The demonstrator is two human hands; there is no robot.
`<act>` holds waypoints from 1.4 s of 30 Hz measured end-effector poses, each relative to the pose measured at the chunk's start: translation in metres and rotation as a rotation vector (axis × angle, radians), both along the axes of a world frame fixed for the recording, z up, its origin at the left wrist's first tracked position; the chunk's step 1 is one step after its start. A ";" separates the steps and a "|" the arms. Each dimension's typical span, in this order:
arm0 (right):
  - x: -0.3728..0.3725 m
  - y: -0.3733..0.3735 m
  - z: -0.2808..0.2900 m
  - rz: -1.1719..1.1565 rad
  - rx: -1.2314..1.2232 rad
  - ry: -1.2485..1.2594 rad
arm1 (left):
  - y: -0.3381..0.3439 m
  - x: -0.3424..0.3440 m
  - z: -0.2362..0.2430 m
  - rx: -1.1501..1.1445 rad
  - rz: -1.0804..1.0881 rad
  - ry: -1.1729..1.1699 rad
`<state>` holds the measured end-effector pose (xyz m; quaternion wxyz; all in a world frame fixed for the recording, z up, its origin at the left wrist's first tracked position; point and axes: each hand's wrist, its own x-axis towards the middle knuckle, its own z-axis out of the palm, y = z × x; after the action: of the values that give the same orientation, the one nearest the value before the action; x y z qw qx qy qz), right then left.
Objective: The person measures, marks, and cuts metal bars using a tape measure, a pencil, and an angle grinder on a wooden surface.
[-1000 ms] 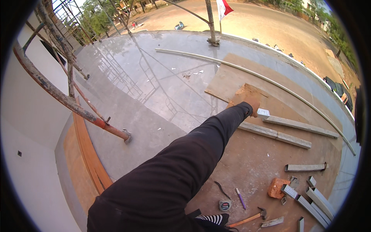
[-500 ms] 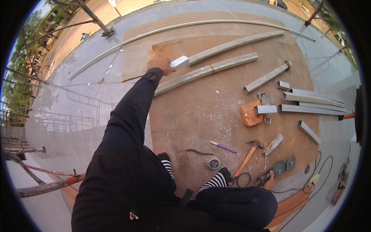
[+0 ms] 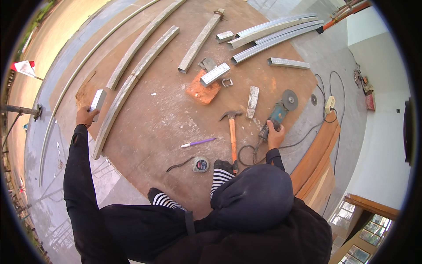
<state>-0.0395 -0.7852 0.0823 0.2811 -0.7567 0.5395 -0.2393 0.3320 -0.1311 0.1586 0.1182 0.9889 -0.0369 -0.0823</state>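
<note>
My left hand (image 3: pixel 86 115) grips a short silver metal channel piece (image 3: pixel 97 100), out at the far left near the end of a long greyish bar (image 3: pixel 136 48). On the right, my right hand (image 3: pixel 276 135) is closed round the body of a teal angle grinder (image 3: pixel 278 113), its dark disc facing up. Left of the grinder lie a claw hammer (image 3: pixel 232 132) with a wooden handle and a whitish, dusty short piece (image 3: pixel 252 102). Another short metal channel (image 3: pixel 215 75) rests on an orange brick chunk (image 3: pixel 203 90). A purple-and-white pen (image 3: pixel 198 143) and a tape measure (image 3: pixel 201 164) lie before my feet.
Long metal channels (image 3: pixel 277 42) lie at the back right. A second greyish bar (image 3: pixel 132 83) and a thin pale pipe (image 3: pixel 72 83) stretch across the left. The grinder's cord runs near a power strip (image 3: pixel 329 104) and wooden planks (image 3: pixel 317 152). A spare disc (image 3: pixel 314 99) lies beside them.
The view has turned right, so the scene has swung left in the picture. The channel piece in my left hand has shifted slightly from the bar's end. My right hand stays on the grinder.
</note>
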 end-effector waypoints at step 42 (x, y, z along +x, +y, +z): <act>0.227 0.178 0.100 1.075 1.006 -0.316 | -0.264 -0.086 0.040 -0.925 -0.112 0.814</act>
<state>0.1878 -0.6074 0.1824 0.7450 -0.6528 0.0931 0.1006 0.2461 -0.3947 0.1990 0.5347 0.7210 -0.0725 -0.4346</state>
